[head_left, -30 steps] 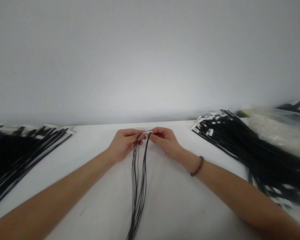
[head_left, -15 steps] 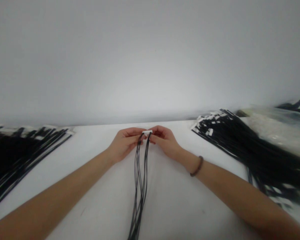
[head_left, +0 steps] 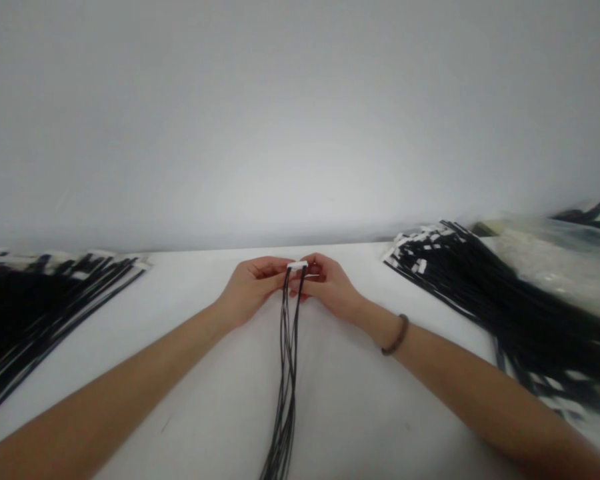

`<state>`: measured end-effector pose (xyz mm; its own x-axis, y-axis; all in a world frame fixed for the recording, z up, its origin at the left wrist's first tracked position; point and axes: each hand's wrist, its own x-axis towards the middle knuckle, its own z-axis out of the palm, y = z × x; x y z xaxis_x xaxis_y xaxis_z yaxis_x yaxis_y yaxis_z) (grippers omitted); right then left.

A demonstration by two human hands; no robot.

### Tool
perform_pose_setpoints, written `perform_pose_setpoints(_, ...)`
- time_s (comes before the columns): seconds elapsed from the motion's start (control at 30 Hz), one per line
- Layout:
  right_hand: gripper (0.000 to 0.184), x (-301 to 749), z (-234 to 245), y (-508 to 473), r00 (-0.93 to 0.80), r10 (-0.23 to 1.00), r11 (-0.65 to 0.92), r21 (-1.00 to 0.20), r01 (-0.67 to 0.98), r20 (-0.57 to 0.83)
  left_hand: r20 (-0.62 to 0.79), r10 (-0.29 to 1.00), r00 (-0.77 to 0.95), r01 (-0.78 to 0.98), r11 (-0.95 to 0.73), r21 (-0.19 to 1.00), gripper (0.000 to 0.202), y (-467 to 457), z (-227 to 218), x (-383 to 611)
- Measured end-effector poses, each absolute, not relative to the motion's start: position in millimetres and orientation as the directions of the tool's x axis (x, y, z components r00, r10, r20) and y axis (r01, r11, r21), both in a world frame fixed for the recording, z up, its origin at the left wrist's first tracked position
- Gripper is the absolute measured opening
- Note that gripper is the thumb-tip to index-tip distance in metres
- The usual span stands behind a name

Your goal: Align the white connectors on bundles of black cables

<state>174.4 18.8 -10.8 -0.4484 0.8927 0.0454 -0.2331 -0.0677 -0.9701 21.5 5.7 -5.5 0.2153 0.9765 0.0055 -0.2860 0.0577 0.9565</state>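
Observation:
Between my two hands is the white connector (head_left: 297, 265) of a wire harness. Its thin black wires (head_left: 289, 360) hang from both ends of the connector and run down toward the bottom edge of the view. My left hand (head_left: 255, 283) pinches the connector's left side with thumb and fingers. On the right side, my right hand (head_left: 330, 283) is closed on it in the same way, fingertips close to the left ones. A dark beaded bracelet (head_left: 397, 335) circles my right wrist. The fingertips behind the connector are partly hidden.
A pile of black wire harnesses (head_left: 35, 300) with white connectors lies at the left on the white table (head_left: 195, 427). Another such pile (head_left: 505, 300) is at the right. Clear plastic bags (head_left: 560, 257) sit behind it. A pale wall (head_left: 300, 120) rises behind the table.
The connector has shifted slightly right and turned, so its white face looks straighter. The hanging wires have swung right and drawn closer together. Both hands keep their hold.

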Motion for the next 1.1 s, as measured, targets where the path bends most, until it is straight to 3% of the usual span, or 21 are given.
perform_pose_setpoints(0.13,0.031,170.9,-9.1,13.3,-0.582,0.813,-0.134,-0.976,-0.17,-0.01,-0.013,0.986,0.168,-0.294,0.063,0.954,0.027,6.4,-8.1,20.4)
perform_pose_setpoints(0.33,0.019,162.8,-5.9,-2.4,-0.683,0.73,-0.027,-0.999,-0.038,0.006,-0.062,0.982,0.178,-0.279,0.111,0.954,0.028,3.7,-4.8,23.0)
perform_pose_setpoints(0.5,0.02,156.1,-2.6,-19.5,-0.757,0.652,-0.166,-0.982,-0.094,-0.037,-0.013,0.964,0.264,-0.254,0.083,0.964,0.024,0.8,16.2,19.3)
perform_pose_setpoints(0.7,0.021,155.2,-7.2,-19.4,-0.713,0.7,-0.19,-0.969,-0.156,-0.022,0.022,0.886,0.463,-0.118,0.038,0.992,0.037,2.0,55.4,-4.5)
perform_pose_setpoints(0.9,0.024,156.5,-5.7,-21.8,-0.717,0.696,-0.186,-0.974,-0.127,-0.039,0.112,0.954,0.278,0.074,-0.138,0.988,0.021,1.0,65.1,-6.5)
perform_pose_setpoints(1.1,0.023,159.7,-2.2,-32.4,-0.82,0.569,-0.117,-0.993,-0.008,-0.061,0.269,0.962,0.055,-0.083,-0.264,0.961,0.019,-0.6,81.7,-8.7)
